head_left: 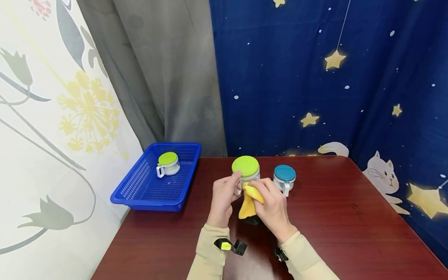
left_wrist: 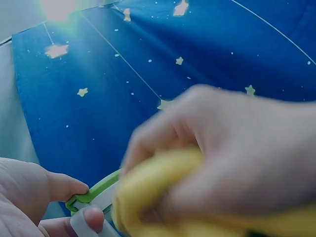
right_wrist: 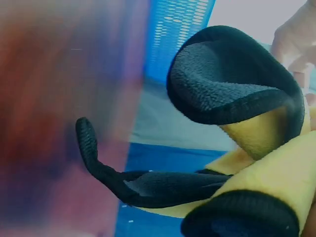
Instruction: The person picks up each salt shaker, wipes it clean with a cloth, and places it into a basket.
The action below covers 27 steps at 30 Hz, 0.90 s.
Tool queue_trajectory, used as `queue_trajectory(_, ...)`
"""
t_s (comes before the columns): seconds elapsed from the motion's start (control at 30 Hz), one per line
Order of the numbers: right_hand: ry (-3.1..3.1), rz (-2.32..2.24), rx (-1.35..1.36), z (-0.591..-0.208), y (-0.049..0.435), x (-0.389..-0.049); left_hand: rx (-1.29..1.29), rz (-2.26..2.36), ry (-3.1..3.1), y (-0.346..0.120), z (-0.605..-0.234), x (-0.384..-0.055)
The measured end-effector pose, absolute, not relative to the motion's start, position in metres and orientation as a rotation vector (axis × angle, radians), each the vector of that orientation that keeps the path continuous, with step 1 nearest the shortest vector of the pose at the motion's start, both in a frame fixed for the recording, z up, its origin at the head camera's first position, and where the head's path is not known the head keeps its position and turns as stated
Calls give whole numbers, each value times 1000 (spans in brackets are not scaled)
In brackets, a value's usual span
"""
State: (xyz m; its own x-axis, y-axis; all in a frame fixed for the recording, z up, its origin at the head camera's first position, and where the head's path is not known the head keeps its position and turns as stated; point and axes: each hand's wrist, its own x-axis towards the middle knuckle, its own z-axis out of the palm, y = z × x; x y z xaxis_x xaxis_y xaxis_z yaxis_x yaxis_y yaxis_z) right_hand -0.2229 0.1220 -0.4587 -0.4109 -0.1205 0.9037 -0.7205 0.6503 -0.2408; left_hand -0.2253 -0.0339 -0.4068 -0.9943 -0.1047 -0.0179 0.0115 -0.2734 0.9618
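Observation:
A clear jar with a green lid (head_left: pixel 245 166) is in front of me, held up by its white handle in my left hand (head_left: pixel 224 196). In the left wrist view, the thumb lies on the lid's green edge (left_wrist: pixel 101 186) and a finger hooks through the handle (left_wrist: pixel 84 224). My right hand (head_left: pixel 272 204) grips a yellow cloth (head_left: pixel 248 206) and presses it to the jar's near side. The cloth's dark grey underside and black edging (right_wrist: pixel 232 103) hang in loose folds in the right wrist view. The right hand is blurred in the left wrist view.
Just right of the hands stands a jar with a blue lid (head_left: pixel 285 173), its handle toward me. A blue plastic basket (head_left: pixel 154 203) sits at the table's left, holding another green-lidded jar (head_left: pixel 169 163). Curtains hang behind the dark red table (head_left: pixel 350 217).

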Motion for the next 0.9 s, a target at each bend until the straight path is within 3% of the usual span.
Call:
queue_trajectory(0.37,-1805,799,621,-428,126,-224,123,-2375,-1905,-29,-406,-226)
queue_trajectory(0.9,-1916,832,614,-459,131,-227,134,-2328,-1926,-37,-404,-229)
